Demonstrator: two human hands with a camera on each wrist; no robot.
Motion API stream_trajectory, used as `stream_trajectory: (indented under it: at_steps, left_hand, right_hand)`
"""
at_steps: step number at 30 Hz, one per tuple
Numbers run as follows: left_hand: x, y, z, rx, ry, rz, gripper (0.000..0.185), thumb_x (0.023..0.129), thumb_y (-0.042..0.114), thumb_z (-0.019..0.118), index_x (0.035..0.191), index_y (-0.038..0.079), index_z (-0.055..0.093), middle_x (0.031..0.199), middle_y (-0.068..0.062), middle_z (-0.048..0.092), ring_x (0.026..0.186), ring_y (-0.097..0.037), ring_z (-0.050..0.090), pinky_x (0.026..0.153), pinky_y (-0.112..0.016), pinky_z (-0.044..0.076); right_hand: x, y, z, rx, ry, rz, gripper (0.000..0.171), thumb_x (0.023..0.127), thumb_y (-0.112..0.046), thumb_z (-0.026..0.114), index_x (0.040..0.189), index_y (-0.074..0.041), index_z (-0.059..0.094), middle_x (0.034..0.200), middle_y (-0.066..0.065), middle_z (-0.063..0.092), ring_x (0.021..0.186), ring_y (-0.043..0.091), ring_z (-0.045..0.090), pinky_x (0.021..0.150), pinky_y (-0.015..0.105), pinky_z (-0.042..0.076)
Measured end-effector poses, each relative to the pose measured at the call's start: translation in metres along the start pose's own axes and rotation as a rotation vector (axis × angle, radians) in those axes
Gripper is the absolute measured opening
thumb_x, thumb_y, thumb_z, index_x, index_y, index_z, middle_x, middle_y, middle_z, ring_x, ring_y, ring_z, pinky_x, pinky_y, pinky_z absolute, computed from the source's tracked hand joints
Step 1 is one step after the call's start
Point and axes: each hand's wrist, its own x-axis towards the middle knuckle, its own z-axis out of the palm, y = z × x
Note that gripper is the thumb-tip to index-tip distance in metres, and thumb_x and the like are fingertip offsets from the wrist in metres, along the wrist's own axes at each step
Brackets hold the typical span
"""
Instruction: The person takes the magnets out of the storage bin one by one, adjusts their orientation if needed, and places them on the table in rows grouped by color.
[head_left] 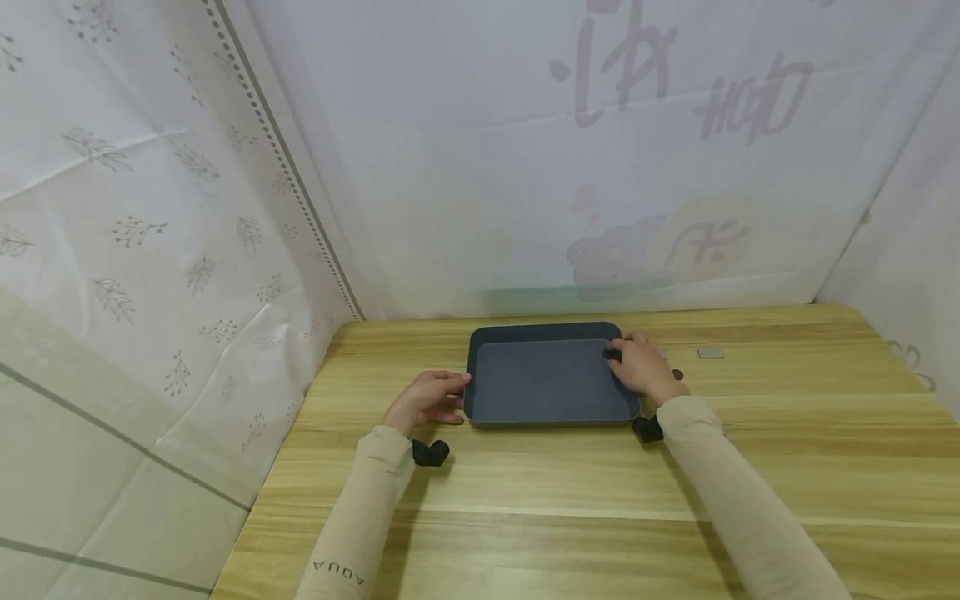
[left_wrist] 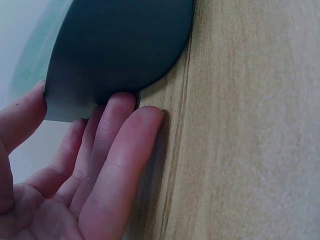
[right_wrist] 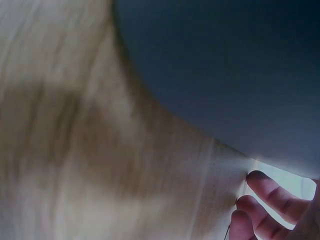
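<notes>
A dark blue-grey rectangular baking tray point(head_left: 555, 379) with rounded corners and raised walls is near the table's far edge. At its left end my left hand point(head_left: 431, 398) holds it, thumb at the rim and fingers point(left_wrist: 117, 112) against the outer wall near the bottom edge. My right hand point(head_left: 642, 365) grips the right wall, with thumb and index finger over the rim. Some of its fingers point(right_wrist: 280, 197) show outside the tray in the right wrist view. A small black patch shows between that thumb and index finger; I cannot tell what it is.
On the wooden table point(head_left: 525, 517), right of the tray, lie a flat grey rectangular piece point(head_left: 710, 352) and a small dark round thing point(head_left: 677, 375). Another grey piece is partly hidden behind my right hand. Printed curtains point(head_left: 450, 167) hang behind and at both sides.
</notes>
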Motion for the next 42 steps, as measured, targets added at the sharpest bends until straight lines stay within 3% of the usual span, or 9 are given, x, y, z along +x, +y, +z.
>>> stream_trajectory:
  at_steps: [7,24,42]
  left_hand:
    - [0.0002,-0.0006,0.0003,0.0,0.01,-0.007,0.039,0.095,0.032,0.062,0.123,0.004,0.06,0.099,-0.008,0.063,0.08,-0.019,0.064,0.071,-0.041,0.06]
    - [-0.0005,-0.0013,0.0009,0.026,0.002,0.013,0.045,0.096,0.033,0.061,0.128,0.001,0.056,0.119,-0.016,0.06,0.088,-0.02,0.065,0.073,-0.04,0.06]
    - [-0.003,0.0015,0.0028,0.009,0.006,-0.003,0.041,0.096,0.03,0.061,0.126,0.002,0.058,0.111,-0.012,0.06,0.084,-0.019,0.064,0.073,-0.04,0.06]
  right_hand:
    - [-0.0006,0.0003,0.0018,0.037,0.033,-0.009,0.033,0.096,-0.015,0.058,0.125,0.0,0.061,0.13,0.03,0.047,0.119,0.049,0.042,0.098,0.06,0.037]
    - [0.0006,0.0007,0.0009,0.07,0.047,-0.019,0.028,0.091,-0.013,0.065,0.114,0.003,0.067,0.122,0.029,0.057,0.119,0.047,0.046,0.103,0.06,0.037]
    - [-0.0008,-0.0002,0.0,0.096,0.065,-0.025,0.02,0.09,-0.011,0.066,0.105,0.003,0.071,0.111,0.025,0.064,0.105,0.043,0.057,0.085,0.05,0.051]
